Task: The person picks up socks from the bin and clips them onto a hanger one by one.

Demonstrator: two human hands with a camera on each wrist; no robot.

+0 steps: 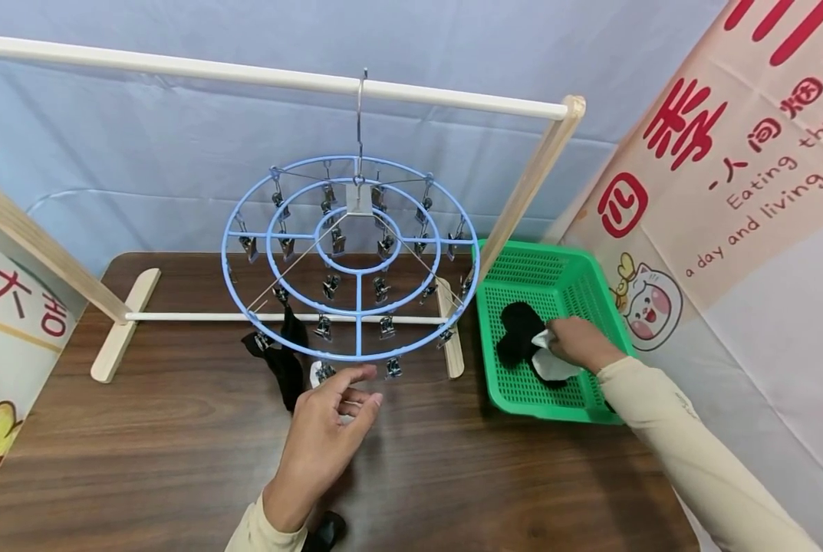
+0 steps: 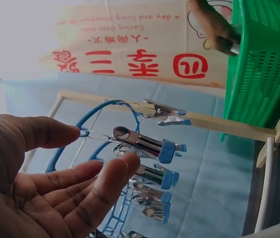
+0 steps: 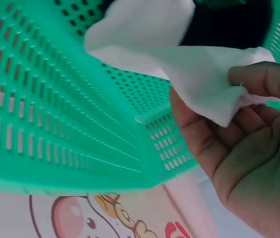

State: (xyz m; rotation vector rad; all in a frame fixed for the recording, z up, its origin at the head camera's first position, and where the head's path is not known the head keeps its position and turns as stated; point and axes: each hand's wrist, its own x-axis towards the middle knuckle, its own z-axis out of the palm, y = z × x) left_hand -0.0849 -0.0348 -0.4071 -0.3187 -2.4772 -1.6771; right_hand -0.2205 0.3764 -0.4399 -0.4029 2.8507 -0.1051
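Observation:
In the head view my right hand (image 1: 580, 343) reaches into the green basket (image 1: 542, 261) and pinches a white sock (image 3: 199, 79) between thumb and fingers, its lower part hanging down. Black socks (image 1: 519, 330) lie beside it in the basket. My left hand (image 1: 328, 429) is held at the front rim of the round blue clip hanger (image 1: 359, 356), thumb and fingers spread apart. A metal clip with blue tips (image 2: 145, 144) hangs close by these fingers. Black socks (image 1: 285, 372) hang at the hanger's front left, and a bit of white cloth (image 1: 316, 374) shows behind the left hand.
The hanger hooks over the white bar (image 1: 245, 70) of a wooden rack standing on the brown table (image 1: 176, 437). More metal clips (image 1: 331, 286) dangle from its rings. A black item (image 1: 327, 530) sits by the left sleeve. Printed cloth (image 1: 729, 153) hangs at the right.

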